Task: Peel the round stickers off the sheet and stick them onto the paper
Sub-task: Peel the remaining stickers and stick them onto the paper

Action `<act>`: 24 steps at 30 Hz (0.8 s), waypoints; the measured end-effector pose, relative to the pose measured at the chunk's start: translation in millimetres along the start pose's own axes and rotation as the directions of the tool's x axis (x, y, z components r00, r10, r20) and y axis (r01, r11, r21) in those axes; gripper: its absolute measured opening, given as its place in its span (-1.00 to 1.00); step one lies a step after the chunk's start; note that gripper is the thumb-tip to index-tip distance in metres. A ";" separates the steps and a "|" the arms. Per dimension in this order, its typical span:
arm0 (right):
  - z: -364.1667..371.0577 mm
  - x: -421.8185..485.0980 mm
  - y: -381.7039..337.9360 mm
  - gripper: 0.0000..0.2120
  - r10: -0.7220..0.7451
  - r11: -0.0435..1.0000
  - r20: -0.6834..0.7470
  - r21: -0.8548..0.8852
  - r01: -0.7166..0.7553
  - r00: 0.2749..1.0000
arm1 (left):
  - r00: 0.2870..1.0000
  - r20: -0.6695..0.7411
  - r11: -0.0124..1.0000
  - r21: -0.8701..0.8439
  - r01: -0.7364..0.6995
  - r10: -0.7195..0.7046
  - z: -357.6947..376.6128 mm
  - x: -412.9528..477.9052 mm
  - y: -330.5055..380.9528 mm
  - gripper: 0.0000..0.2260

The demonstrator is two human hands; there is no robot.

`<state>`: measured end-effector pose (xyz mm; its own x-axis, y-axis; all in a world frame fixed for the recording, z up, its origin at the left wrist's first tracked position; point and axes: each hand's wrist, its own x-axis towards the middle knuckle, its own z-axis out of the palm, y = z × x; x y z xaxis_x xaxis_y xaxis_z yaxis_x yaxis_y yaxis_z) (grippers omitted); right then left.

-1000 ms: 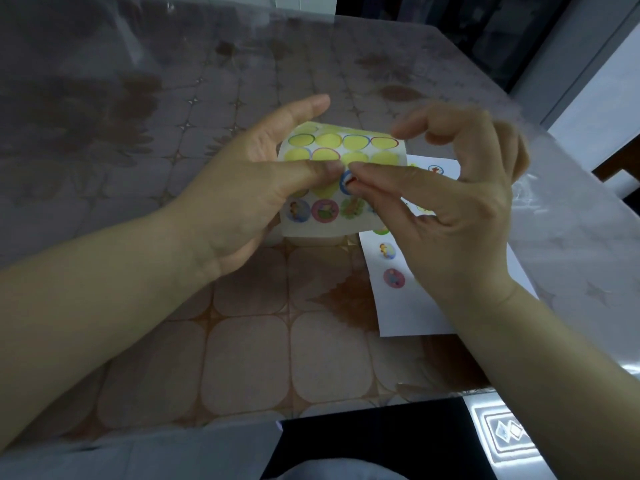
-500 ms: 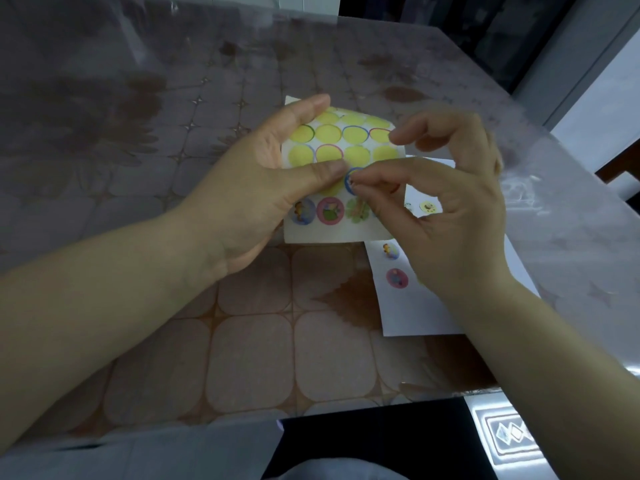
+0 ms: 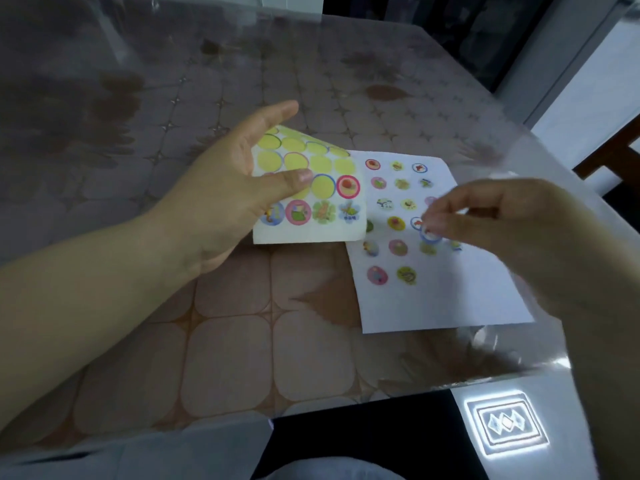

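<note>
Right hand (image 3: 519, 233) pinches a blue-rimmed sticker (image 3: 430, 234) at its fingertips over the paper (image 3: 433, 306), whose bare lower part lies near the table (image 3: 225, 341) edge. Left hand (image 3: 221, 199) grips the sheet (image 3: 311, 233), thumb on top; the sheet overlaps the paper's left edge.

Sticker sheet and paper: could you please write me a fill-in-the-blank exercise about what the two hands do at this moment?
1. The left hand holds the sticker sheet with its ___ pressed on top.
2. The fingers of the right hand pinch a round sticker with a ___ rim.
3. The white paper lies on the ___.
Missing words: thumb; blue; table.
</note>
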<state>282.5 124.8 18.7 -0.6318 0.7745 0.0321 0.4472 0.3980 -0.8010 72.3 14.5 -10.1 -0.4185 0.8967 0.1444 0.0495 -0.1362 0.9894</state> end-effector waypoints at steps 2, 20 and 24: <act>-3.0 -11.6 10.6 -0.94 0.071 0.997 -0.023 -0.038 -0.072 0.997 | 1.000 0.002 1.000 0.001 -0.007 0.007 1.2 -0.1 -0.3 -0.45; 6.0 -17.8 32.0 -0.66 0.120 0.980 -0.061 -0.151 -0.128 0.991 | 0.999 0.013 0.999 -0.003 -0.051 0.052 3.8 -3.0 2.8 -0.49; 7.4 -11.9 30.6 -0.81 0.095 0.954 0.013 -0.286 -0.087 0.995 | 0.998 0.014 0.998 0.007 -0.055 0.055 1.7 -2.9 1.9 -0.49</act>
<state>299.0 124.1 -10.5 -0.5945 0.8024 -0.0514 0.6629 0.4530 -0.5961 75.2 12.4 -8.6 -0.4025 0.8937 0.1985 0.0789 -0.1821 0.9801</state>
